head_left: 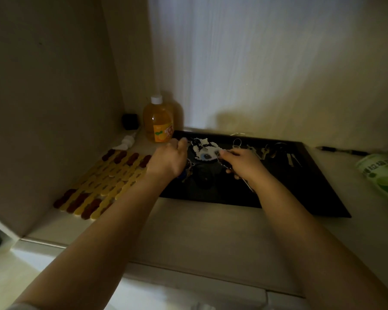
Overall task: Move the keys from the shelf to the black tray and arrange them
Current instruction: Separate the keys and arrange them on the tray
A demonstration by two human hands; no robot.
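Head view, right hand (240, 161) gripping keys (227, 165) (dim), black tray (300, 191)

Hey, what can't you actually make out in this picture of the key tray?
- Head view: what the left hand holds, if anything; its own back hides the fingers.
- Key bunch beneath it: mostly covered by that wrist.
- Right hand grip: pinches a dark key piece, count hidden by the fingers.
- Green pack: blurred, cut by the right edge.
- Keys at the back of the black tray: too dim and small to count.
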